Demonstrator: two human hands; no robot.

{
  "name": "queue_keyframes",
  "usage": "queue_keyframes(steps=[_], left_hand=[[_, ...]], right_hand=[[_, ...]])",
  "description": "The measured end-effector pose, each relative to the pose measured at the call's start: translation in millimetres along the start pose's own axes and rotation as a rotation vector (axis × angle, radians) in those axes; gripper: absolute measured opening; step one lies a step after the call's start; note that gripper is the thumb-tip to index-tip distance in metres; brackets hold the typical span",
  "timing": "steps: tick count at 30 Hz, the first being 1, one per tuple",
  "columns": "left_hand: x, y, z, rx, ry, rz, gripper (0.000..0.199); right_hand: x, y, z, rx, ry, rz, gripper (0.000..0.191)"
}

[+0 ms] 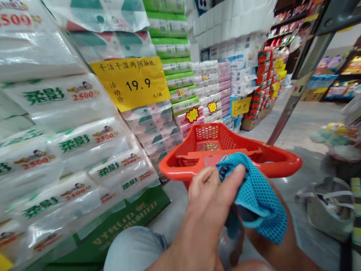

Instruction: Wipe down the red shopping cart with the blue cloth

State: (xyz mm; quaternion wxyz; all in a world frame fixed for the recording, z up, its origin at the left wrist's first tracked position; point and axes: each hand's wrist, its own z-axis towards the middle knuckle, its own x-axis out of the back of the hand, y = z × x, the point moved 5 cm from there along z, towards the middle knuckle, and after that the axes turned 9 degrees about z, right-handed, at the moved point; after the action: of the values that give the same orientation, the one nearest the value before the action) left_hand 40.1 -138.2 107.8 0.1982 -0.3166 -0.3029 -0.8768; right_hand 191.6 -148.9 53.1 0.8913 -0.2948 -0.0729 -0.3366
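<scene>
A blue mesh cloth [262, 203] is bunched up in front of me, with a dark opening or fold in its lower part. My left hand [207, 199] is closed on its left edge, the thumb pressed against the mesh and the fingers curled. From the lower right my right hand [255, 227] reaches in under the cloth, which covers most of it, so its fingers are hidden. Just beyond both hands stands a red plastic shopping basket [180, 171] with a slatted wall and a broad rim. Below the cloth, something dark and partly see-through is blurred.
Stacked tissue packs [93, 135] rise close on the left, with a yellow price sign [135, 82]. A metal pole [300, 90] slants down to the basket's right side. A light-coloured bag [327, 218] sits on the floor [293, 195] at right. My knee [135, 248] shows below.
</scene>
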Motion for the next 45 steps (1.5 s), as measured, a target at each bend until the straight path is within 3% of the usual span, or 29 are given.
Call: queue_keyframes(steps=[2,3,5,8,12,14,16,18,21,23,27,31,33,35,37,40,45], left_hand=[[11.8,-26,7,-0.041,0.071,0.144,0.059],[16.7,-43,11,-0.047,0.095,0.246,0.055],[18.2,-81,19,-0.023,0.026,0.453,0.045],[8.2,-118,25,-0.084,-0.157,0.575,0.045],[5.8,-126,25,-0.132,-0.115,0.582,0.045],[8.9,-126,24,-0.127,-0.08,0.57,0.045],[14.0,-129,22,-0.109,-0.046,0.592,0.045],[19.4,-133,19,-0.106,-0.008,0.618,0.046],[25.5,-140,14,-0.117,0.032,0.618,0.044],[29.2,-147,12,-0.113,0.054,0.623,0.045],[40.5,-171,10,-0.079,0.074,0.617,0.047],[54.5,-195,10,-0.013,0.081,0.577,0.045],[56.0,-194,8,0.029,0.12,0.562,0.042],[50.2,-178,4,0.042,0.206,0.548,0.036],[35.8,-154,-2,-0.016,0.264,0.532,0.03],[12.5,-126,-12,-0.134,0.255,0.504,0.03],[12.9,-114,-19,-0.067,0.396,0.449,0.023]], right_hand=[[22,11,10,-0.03,0.074,-0.099,0.056],[29,15,16,-0.037,0.059,-0.16,0.052],[29,18,27,-0.027,-0.071,-0.277,0.046],[-2,1,38,0.02,-0.273,-0.37,0.044],[-64,-41,50,0.109,-0.429,-0.359,0.055],[-73,-46,54,0.116,-0.47,-0.329,0.049],[-57,-37,53,0.09,-0.438,-0.319,0.04],[-28,-22,46,0.056,-0.359,-0.338,0.033],[0,-12,30,0.055,-0.245,-0.378,0.034],[-4,-19,24,0.089,-0.224,-0.393,0.043],[-25,-37,23,0.189,-0.326,-0.297,0.059],[-3,-21,20,0.135,-0.266,-0.231,0.051],[8,-15,14,0.113,-0.205,-0.226,0.045],[5,-19,9,0.147,-0.189,-0.21,0.044],[-8,-27,7,0.19,-0.23,-0.172,0.044],[-18,-31,10,0.182,-0.272,-0.051,0.035],[6,-7,17,0.057,-0.142,-0.077,0.024]])
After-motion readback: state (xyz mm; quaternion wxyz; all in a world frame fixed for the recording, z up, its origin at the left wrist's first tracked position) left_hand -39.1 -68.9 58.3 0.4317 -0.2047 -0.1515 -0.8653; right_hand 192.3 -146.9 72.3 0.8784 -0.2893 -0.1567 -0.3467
